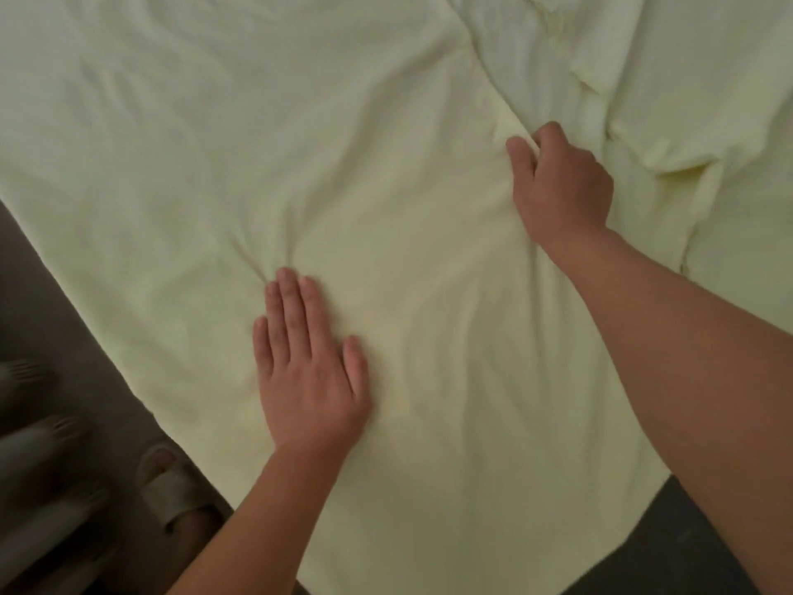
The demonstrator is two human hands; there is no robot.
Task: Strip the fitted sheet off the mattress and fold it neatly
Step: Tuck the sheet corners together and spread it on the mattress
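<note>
A pale yellow fitted sheet point(257, 135) lies spread and wrinkled across most of the view. A folded-over layer of it ends in an edge that runs diagonally from top centre down to the right. My left hand point(311, 371) rests flat on the sheet, palm down, fingers together and pointing away from me. My right hand point(558, 186) is closed on that folded edge, pinching the cloth between thumb and fingers. Bunched, gathered fabric point(669, 161) lies just to the right of my right hand.
A brown floor point(51, 294) shows at the lower left, beyond the sheet's edge. My foot in a beige slipper point(180, 487) stands there, beside blurred pale shapes point(34, 465). A dark surface point(669, 547) shows at the bottom right under the sheet's edge.
</note>
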